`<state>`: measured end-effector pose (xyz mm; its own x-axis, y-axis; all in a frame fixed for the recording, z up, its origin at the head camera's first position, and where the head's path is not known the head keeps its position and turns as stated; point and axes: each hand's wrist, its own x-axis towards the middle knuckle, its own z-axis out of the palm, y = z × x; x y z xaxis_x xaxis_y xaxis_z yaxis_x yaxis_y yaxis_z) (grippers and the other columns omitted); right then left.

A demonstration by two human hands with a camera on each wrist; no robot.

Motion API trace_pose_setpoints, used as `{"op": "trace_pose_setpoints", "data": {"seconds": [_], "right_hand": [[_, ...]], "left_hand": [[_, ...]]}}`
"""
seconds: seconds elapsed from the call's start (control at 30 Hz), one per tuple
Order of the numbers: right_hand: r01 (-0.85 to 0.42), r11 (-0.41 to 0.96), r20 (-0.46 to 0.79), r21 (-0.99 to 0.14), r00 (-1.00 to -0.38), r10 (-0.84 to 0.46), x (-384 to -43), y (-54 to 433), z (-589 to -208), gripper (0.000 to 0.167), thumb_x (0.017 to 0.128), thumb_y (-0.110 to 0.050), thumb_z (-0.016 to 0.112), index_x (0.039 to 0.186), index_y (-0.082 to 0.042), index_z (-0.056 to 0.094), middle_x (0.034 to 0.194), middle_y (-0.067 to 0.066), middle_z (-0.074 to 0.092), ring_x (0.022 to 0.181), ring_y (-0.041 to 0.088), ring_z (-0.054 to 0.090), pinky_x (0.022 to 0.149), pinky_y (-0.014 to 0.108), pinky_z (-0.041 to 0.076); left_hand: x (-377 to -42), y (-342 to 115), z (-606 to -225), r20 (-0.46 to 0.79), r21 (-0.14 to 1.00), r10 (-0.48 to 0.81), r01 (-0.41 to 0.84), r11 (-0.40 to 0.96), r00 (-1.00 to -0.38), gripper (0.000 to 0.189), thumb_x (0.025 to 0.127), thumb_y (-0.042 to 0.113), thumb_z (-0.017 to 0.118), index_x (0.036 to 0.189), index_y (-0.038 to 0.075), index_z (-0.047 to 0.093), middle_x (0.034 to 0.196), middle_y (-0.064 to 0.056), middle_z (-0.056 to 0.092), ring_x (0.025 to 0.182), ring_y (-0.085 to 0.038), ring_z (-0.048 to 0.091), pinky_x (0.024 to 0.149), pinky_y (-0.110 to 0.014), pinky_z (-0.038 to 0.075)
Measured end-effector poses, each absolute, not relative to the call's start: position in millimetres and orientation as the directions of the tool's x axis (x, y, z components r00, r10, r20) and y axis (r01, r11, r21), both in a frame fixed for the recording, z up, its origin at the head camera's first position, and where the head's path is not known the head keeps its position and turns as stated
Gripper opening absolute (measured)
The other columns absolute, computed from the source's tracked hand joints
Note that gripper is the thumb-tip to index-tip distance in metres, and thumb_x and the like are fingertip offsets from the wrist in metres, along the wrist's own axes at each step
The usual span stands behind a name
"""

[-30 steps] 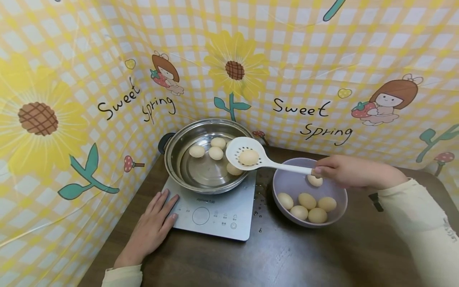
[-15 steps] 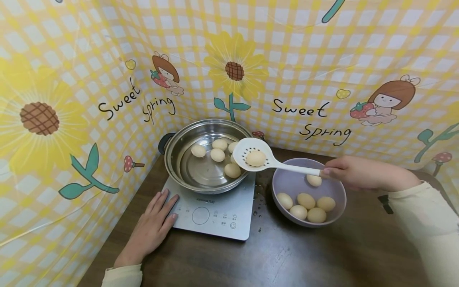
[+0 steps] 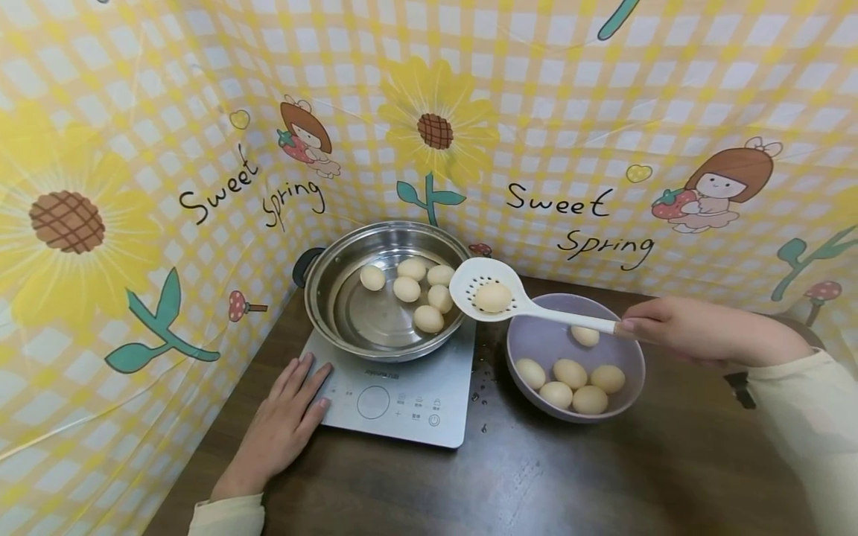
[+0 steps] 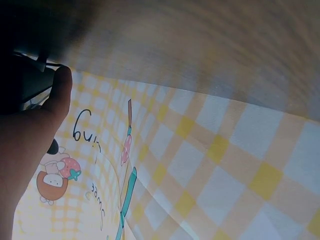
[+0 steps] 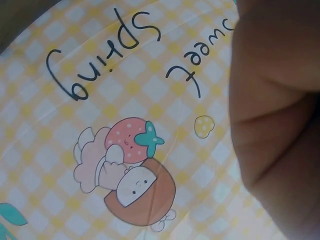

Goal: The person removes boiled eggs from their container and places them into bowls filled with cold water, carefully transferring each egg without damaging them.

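Right of the round silver steel pot (image 3: 375, 350), the right hand (image 3: 684, 327) grips a white perforated ladle (image 3: 524, 308), level perhaps so its oval beige egg (image 3: 493, 297) stays, the left hand (image 3: 284, 413) lying spread in front.

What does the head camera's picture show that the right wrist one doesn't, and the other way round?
Only the head view: a steel pot holding eggs on a silver cooker, a purple bowl with more eggs, a white slotted spoon carrying one egg, and the left hand at the cooker's edge.

Only the right wrist view: skin folds of the right hand, blurry and close up. I can make out no extra object there.

Both: the right hand, and the patterned cloth with its printed girl and strawberry.
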<state>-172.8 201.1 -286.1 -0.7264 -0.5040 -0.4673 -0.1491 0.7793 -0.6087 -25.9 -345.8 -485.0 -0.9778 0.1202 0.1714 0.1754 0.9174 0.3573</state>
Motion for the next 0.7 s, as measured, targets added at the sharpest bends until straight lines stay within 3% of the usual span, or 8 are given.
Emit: {"op": "trace_pose_setpoints", "data": {"seconds": [0.23,0.7], "right_hand": [[-0.091,0.765,-0.481,-0.638,-0.728,-0.488,-168,210,-285,0.033,0.107,-0.035,0.052,0.120,-0.008,0.066,0.052,-0.002,0.033,0.039,0.012,0.029,0.037,0.027,0.031],[-0.122,0.780,-0.448,-0.613,-0.760,-0.471,-162,226,-286,0.029,0.107,-0.031,0.052,0.118,-0.007,0.067,0.051,-0.002,0.034,0.038,0.011,0.031,0.037,0.028,0.034]], "left_hand": [[-27,-347,-488,0.155,0.357,0.112,0.161,0.920,-0.982,0.053,0.108,0.039,0.047,0.156,0.019,0.041,0.166,-0.012,0.022,0.151,-0.037,0.014,0.097,-0.074,0.033],[-27,-346,-488,0.168,0.359,0.114,0.169,0.918,-0.979,0.052,0.108,0.038,0.048,0.156,0.019,0.042,0.165,-0.013,0.023,0.151,-0.037,0.014,0.096,-0.075,0.033]]}}
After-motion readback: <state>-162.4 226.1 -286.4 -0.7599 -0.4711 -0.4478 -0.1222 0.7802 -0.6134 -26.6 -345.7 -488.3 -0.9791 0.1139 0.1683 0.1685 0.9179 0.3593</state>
